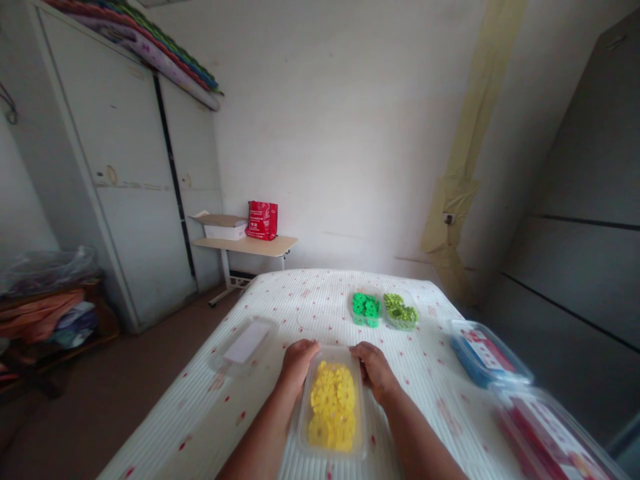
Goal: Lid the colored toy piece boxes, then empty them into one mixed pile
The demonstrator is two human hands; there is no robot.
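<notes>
In the head view, a clear plastic container (302, 445) of yellow flower-shaped plastic pieces (332, 407) is on the cloth-covered table in front of me, with no lid over it that I can make out. My left hand (299, 360) grips its far left corner. At the far right corner, my right hand (374, 368) grips the rim, thumb on top and fingers curled down the side. To the left of the container lies a clear lid (247, 341) with a pale label on it.
Beyond my hands stand a tub of green pieces (366, 309) and a tub of light-green pieces (401, 312). On the right are a blue-filled lidded box (490, 353) and a red-filled one (550, 433). A side table (250, 245) holds a red bag (262, 221).
</notes>
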